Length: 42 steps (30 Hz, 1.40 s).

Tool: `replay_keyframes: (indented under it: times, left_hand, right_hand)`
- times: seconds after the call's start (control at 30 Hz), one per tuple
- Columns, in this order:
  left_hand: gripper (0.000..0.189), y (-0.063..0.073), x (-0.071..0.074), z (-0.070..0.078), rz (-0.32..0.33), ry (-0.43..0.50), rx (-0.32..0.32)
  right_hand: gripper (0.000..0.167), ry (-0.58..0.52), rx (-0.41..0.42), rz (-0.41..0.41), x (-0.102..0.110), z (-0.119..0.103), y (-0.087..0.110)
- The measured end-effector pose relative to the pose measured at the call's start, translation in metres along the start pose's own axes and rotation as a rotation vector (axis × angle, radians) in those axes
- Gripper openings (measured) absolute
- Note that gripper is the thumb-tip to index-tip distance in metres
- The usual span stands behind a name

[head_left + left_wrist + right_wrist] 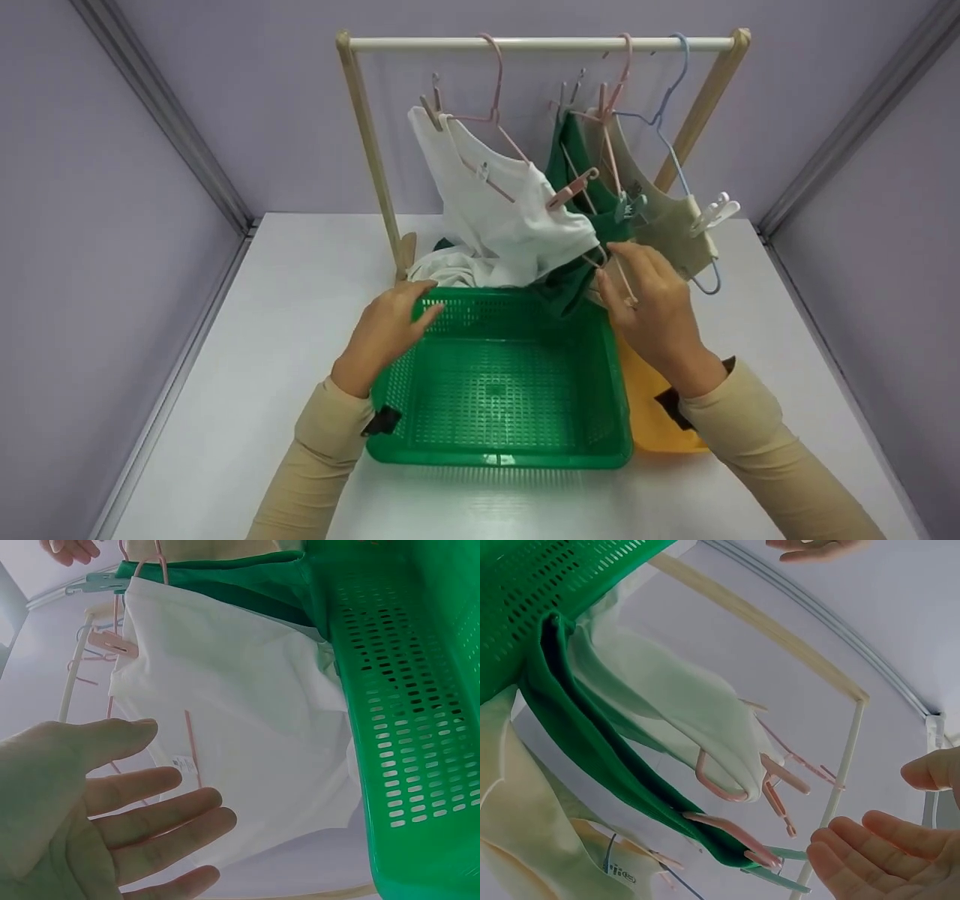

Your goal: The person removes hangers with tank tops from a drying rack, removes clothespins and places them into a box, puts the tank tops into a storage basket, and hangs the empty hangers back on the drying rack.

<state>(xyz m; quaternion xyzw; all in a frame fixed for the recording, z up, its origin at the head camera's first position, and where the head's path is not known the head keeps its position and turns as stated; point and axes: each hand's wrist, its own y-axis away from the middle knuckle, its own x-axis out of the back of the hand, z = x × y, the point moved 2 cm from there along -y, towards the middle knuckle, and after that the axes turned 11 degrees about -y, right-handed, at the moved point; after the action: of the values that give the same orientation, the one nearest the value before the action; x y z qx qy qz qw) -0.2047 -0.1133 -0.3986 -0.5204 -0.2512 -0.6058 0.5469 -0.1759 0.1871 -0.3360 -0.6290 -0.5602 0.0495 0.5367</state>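
Observation:
My left hand (386,326), fingers spread, is over the left rim of the green basket (499,459). Beyond it a white sleeveless top (495,217) hangs on a pink hanger (496,90), with a pink clothespin (572,189) on its near shoulder. In the right wrist view my right hand (892,855) has loosely extended fingers and nothing in them. From the head it overlaps the near end of a pink hanger. That hanger carries a dark green garment (622,765) with a grey-green clothespin (630,208). A beige top (664,217) hangs beside it.
The hangers share the white rod (555,45) of a wooden-legged rack (367,142). A white clothespin (716,214) clips the beige top to a blue hanger (664,112). An orange container (652,412) sits right of the basket, on a white table (225,360) between grey walls.

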Motion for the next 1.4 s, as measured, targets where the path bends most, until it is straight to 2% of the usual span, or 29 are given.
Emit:
replay_keyframes:
  times: [0.23, 0.37, 0.67, 0.87, 1.03, 1.4]
  left_hand:
    - [0.04, 0.003, -0.002, -0.003, -0.03, 0.038, 0.019]
    - [0.041, 0.004, -0.005, -0.004, -0.031, 0.044, 0.014]
    - [0.042, 0.007, -0.005, -0.006, -0.05, 0.08, 0.042]
    - [0.042, 0.01, -0.01, -0.01, -0.09, 0.181, 0.03]
    - [0.041, 0.014, -0.015, -0.013, -0.115, 0.241, 0.028]
    - [0.04, 0.02, -0.022, -0.016, -0.108, 0.266, 0.033]
  right_hand:
    - [0.039, -0.087, -0.14, -0.066, -0.012, -0.001, 0.003]
    - [0.04, -0.116, -0.168, -0.075, -0.015, -0.002, 0.002]
    - [0.041, -0.114, -0.188, -0.093, -0.022, 0.001, 0.0]
    - [0.049, -0.098, -0.207, -0.106, -0.033, 0.003, -0.001]
    - [0.058, -0.08, -0.277, -0.134, -0.041, 0.006, -0.001]
    - [0.068, -0.038, -0.425, -0.163, -0.052, 0.011, -0.007]
